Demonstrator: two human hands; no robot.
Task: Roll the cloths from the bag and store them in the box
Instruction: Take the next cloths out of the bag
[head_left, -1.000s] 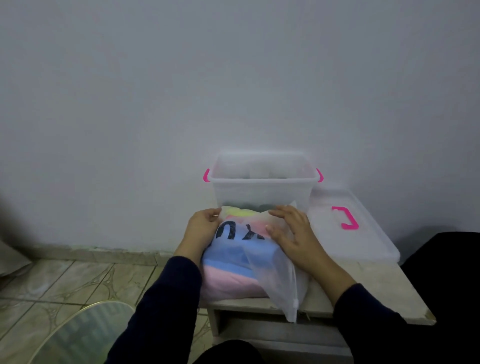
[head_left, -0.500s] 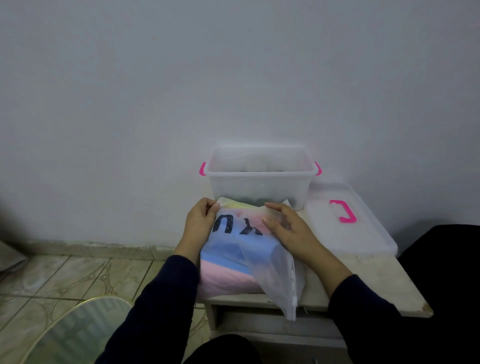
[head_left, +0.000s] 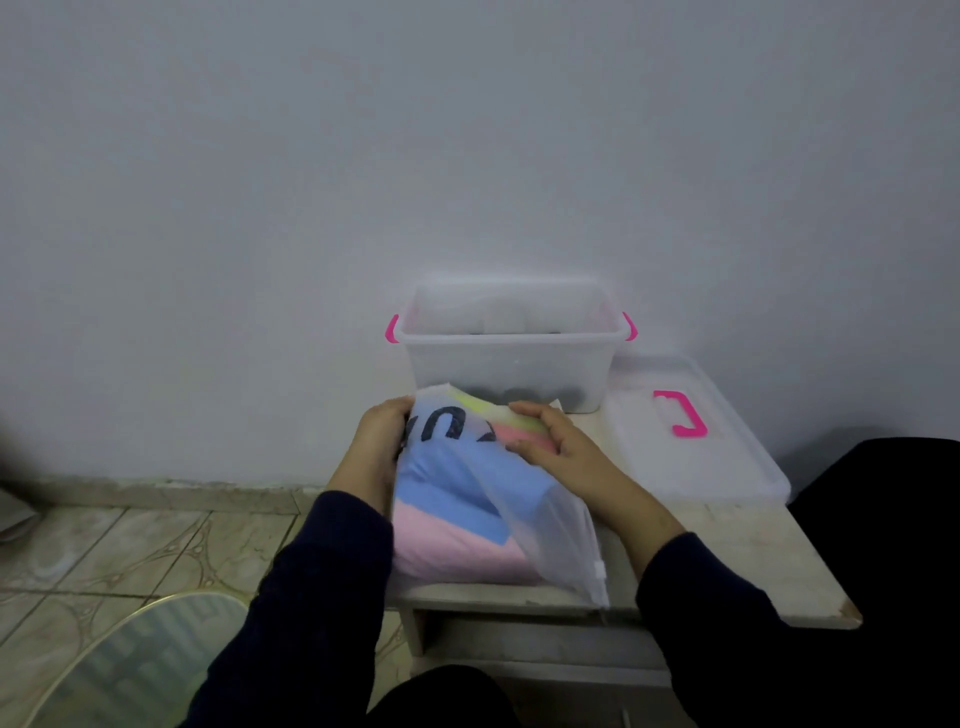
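Head camera looks down past a plain wall (head_left: 363, 156) to a low pale bench (head_left: 753, 561), with tiled floor (head_left: 130, 545) off to its left. At the back of the bench stands the clear box (head_left: 506, 364) with pink latches, open, holding some dark shapes I cannot identify through its cloudy wall; its lid (head_left: 696, 441) lies flat just beside it on the right. Nearer the person lies the frosted bag (head_left: 545, 530), touching the front of the box and packed with folded cloths (head_left: 457, 499) in blue, pink, yellow and coral. The left hand (head_left: 382, 436) grips the bag's far left edge, fingers curled around it. The right hand (head_left: 558, 441) lies on top near the far end, fingers bent and pressing the plastic down onto the stack rather than closed around anything. Nothing is out of the bag yet, so the step in hand looks like getting it open. To do that well, the left hand should pin the bag to the bench while the right finds the opening and draws one cloth out flat, so the folded stack does not slide off the front edge.
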